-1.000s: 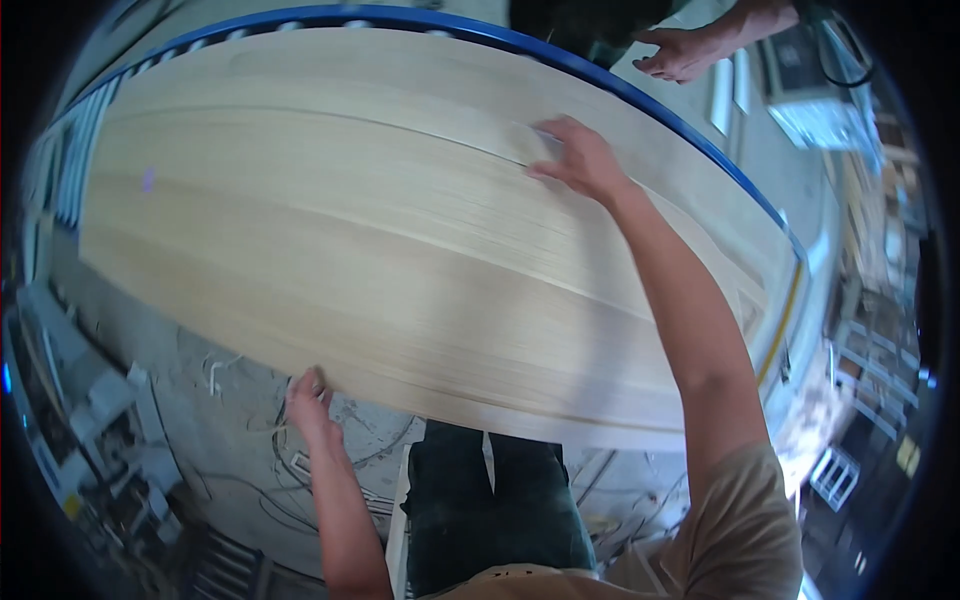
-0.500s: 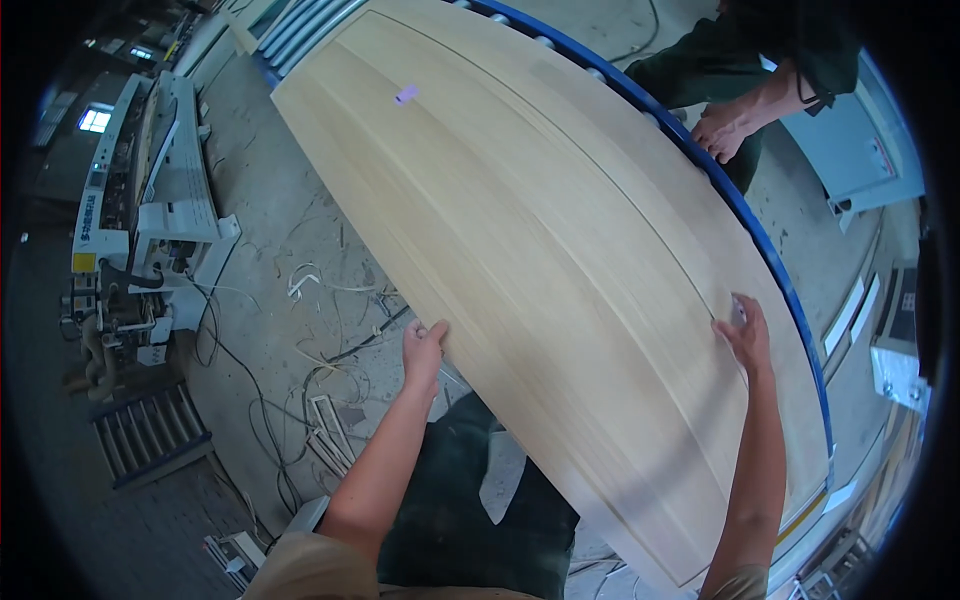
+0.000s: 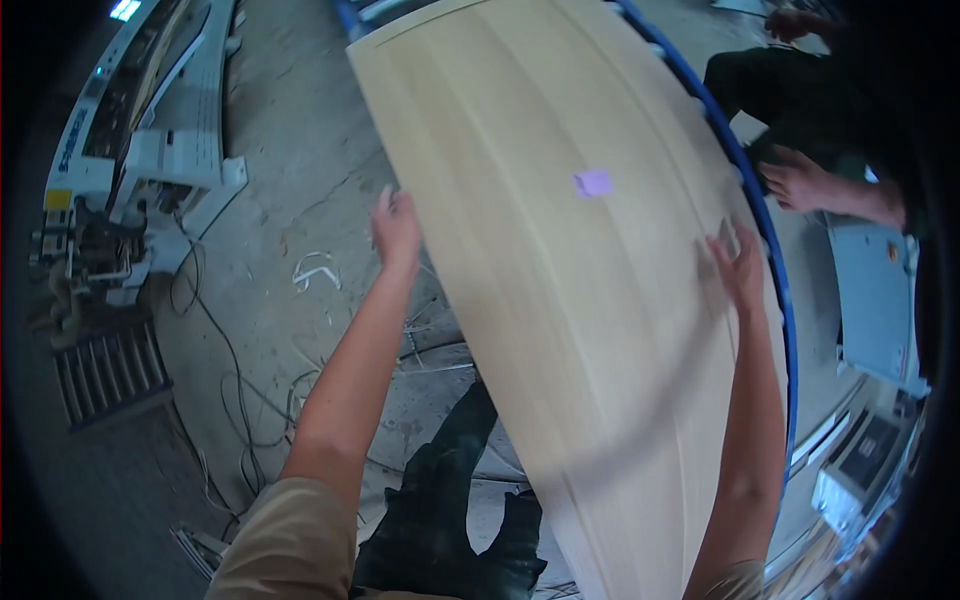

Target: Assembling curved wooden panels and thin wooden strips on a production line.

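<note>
Over a dusty workshop floor (image 3: 290, 200), the pale panel (image 3: 560, 300) lies partly on a blue-edged worktop (image 3: 745, 190), left hand (image 3: 396, 232) gripping its left edge, right hand (image 3: 738, 268) flat and open on top, so placing looks unfinished.

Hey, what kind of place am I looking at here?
Most likely a woodworking shop: a large pale wood panel lies on a blue-edged table, an industrial machine stands nearby, and cables trail across the dusty concrete floor.

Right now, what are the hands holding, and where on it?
A large pale wood panel. The left hand grips its left long edge; the right hand lies flat on top near the right edge.
</note>
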A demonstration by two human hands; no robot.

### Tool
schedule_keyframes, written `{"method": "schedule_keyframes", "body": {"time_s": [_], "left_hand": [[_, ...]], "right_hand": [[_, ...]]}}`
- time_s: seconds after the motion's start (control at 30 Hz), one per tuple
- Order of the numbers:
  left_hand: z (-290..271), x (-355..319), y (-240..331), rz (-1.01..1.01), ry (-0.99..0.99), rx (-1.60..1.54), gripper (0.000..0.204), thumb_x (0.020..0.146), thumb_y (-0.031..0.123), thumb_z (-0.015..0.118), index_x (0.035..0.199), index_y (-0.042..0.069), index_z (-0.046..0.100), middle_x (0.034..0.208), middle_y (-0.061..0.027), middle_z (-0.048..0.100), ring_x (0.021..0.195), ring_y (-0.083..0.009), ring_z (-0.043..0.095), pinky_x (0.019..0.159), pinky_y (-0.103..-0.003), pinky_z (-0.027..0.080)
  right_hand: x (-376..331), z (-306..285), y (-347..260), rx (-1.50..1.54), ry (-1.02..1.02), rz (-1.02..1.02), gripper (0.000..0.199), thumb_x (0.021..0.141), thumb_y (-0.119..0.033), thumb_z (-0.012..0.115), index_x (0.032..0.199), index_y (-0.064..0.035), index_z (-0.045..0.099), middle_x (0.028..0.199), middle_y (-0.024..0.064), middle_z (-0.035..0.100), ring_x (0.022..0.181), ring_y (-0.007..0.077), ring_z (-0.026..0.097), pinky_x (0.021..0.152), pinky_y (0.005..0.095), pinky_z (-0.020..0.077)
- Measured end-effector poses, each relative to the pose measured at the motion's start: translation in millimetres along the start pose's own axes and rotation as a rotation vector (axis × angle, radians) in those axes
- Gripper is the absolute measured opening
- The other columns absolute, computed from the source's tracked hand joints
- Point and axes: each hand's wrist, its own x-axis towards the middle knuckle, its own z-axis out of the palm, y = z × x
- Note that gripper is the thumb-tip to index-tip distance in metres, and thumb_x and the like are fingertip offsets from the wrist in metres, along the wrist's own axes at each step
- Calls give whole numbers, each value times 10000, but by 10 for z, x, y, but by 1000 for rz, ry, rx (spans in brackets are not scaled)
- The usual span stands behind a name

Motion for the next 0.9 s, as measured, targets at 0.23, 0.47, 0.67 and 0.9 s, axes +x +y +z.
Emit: {"method": "schedule_keyframes", "body": {"time_s": [0.23, 0.47, 0.67, 0.9], "left_hand": [[-16, 508, 248, -3, 22, -72, 453, 947, 190, 654, 1350, -13, 611, 1060, -114, 643, 958, -217, 655, 893, -350, 507], [-32, 469, 315, 60, 102, 59, 392, 889, 157, 695, 1267, 57, 700, 995, -89, 628, 799, -187, 640, 772, -343, 529], [-46, 436, 362, 119, 77, 181, 392, 892, 154, 693, 1271, 57, 698, 1001, -95, 632, 806, -182, 641, 763, -342, 533], [-43, 451, 347, 146, 67, 162, 398, 897, 152, 698, 1278, 40, 687, 1026, -104, 634, 813, -186, 641, 765, -342, 535]], "right_hand": [[1400, 596, -908, -116, -153, 46, 805, 875, -526, 735, 1424, 24, 524, 1400, 254, 573, 1308, 380, 548, 1108, 411, 421], [1480, 631, -875, -9, -188, 212, 901, 802, -594, 785, 1425, 5, 529, 1385, 244, 597, 1295, 368, 572, 1085, 416, 444], [1479, 578, -879, -6, -162, 212, 888, 793, -578, 801, 1415, 3, 547, 1373, 241, 607, 1272, 365, 591, 1077, 415, 452], [1448, 577, -917, -13, -148, 215, 881, 795, -581, 796, 1408, 5, 556, 1366, 248, 612, 1260, 367, 602, 1071, 416, 461]]}}
